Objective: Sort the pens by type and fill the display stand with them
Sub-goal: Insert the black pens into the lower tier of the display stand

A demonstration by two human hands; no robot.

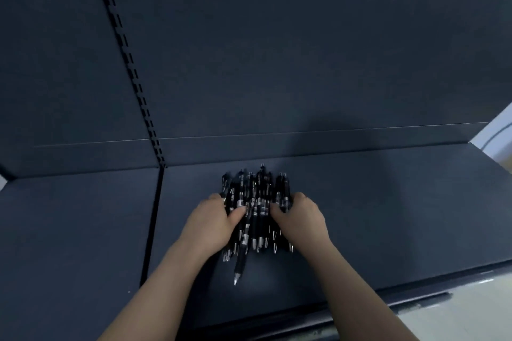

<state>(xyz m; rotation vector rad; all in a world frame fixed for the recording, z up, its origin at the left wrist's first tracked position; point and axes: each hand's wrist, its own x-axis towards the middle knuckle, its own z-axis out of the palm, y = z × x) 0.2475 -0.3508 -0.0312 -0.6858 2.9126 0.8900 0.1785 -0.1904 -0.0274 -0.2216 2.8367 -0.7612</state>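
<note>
Right now the left hand (213,219) and right hand (300,219) squeeze a bunch of black pens (256,210) lying on the dark shelf (388,216). One loose pen (239,266) sticks out and might slip away if they lift.

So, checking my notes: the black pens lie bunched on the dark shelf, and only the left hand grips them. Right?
No: in the head view the left hand and the right hand both grip the black pens bunched on the dark shelf.
</note>
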